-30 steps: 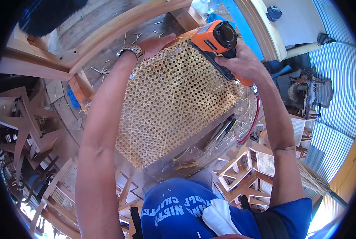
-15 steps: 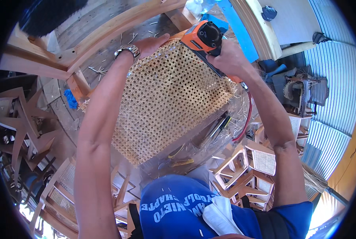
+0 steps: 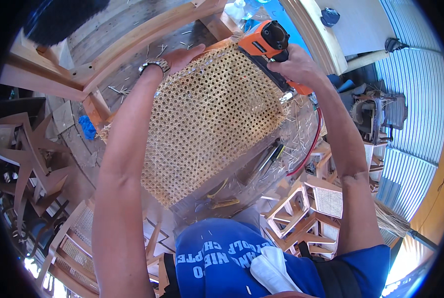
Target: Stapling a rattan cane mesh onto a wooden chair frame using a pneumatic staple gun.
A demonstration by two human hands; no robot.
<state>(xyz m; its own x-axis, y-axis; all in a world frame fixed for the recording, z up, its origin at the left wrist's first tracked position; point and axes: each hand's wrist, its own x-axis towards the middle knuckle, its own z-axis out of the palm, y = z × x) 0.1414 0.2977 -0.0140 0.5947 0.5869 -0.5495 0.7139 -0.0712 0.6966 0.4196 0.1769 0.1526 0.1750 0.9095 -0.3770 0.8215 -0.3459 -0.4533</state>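
Note:
A panel of woven cane webbing (image 3: 212, 124), with frayed strands along its right edge, lies slanted in front of me. My left hand (image 3: 178, 58), a metal watch at its wrist, rests at the panel's far edge with a digit stretched out along it; its other fingers are partly hidden. My right hand (image 3: 299, 67) is closed round the handle of an orange and black air stapler (image 3: 266, 42). The tool sits over the panel's far right corner, and I cannot tell whether its nose touches. A red air hose (image 3: 315, 141) trails from its rear.
Hand tools (image 3: 271, 158) and cane scraps lie beside the panel's near right edge. A large wooden frame (image 3: 127, 44) stands at the far left. Wooden chair frames (image 3: 301, 208), some with cane, crowd the lower right, and more wooden parts (image 3: 28, 154) are piled at left.
The stapler and my right hand have moved a little to the right along the panel's edge. My left hand stays at the far edge, almost where it was.

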